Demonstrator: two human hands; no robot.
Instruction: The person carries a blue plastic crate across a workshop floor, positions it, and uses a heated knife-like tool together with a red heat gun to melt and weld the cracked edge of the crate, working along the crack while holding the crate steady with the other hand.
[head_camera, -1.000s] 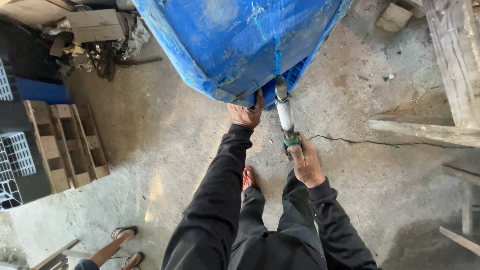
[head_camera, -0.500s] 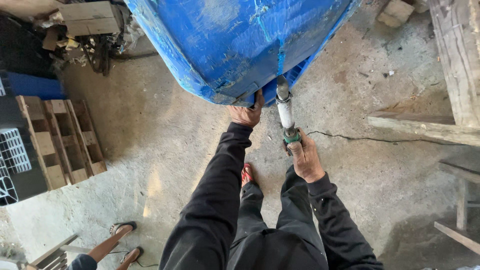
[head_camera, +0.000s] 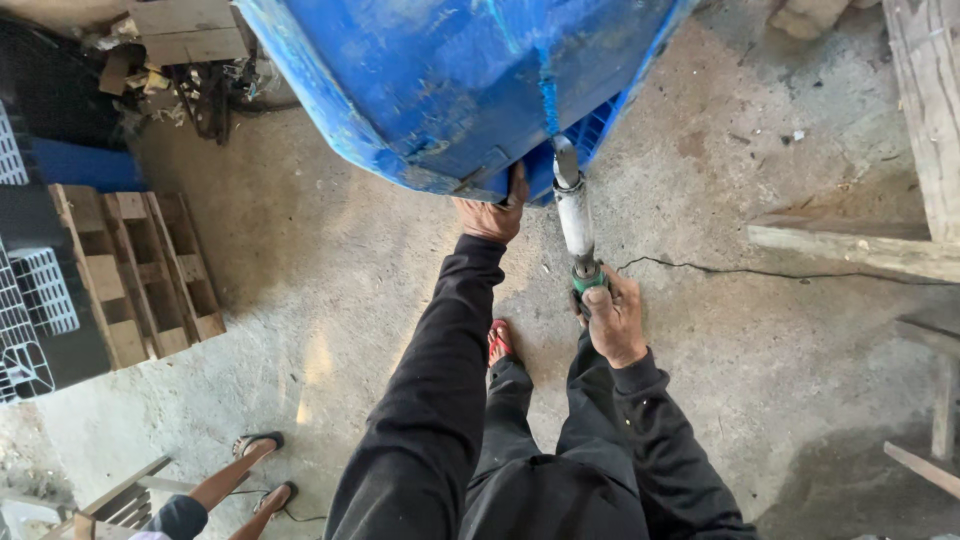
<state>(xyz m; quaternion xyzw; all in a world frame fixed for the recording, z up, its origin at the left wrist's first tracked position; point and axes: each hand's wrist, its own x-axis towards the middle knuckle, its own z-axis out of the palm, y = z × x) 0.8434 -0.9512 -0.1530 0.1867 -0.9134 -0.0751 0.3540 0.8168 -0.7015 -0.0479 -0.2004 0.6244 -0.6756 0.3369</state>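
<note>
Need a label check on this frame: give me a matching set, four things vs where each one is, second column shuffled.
Things:
1. left hand
2. right hand
3. wooden pallet
4. black cable

Places:
A. on the concrete floor, running off to the right
B. on the floor at left
C. at the lower edge of the blue plastic tub
D. around the green grip of the long tool

Pairs: 1-C, 2-D, 3-B, 4-A

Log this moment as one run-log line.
left hand: grips lower edge of blue plastic tub | right hand: holds heat-gun tool, nozzle at tub seam | floor: concrete, wooden pallet left
</note>
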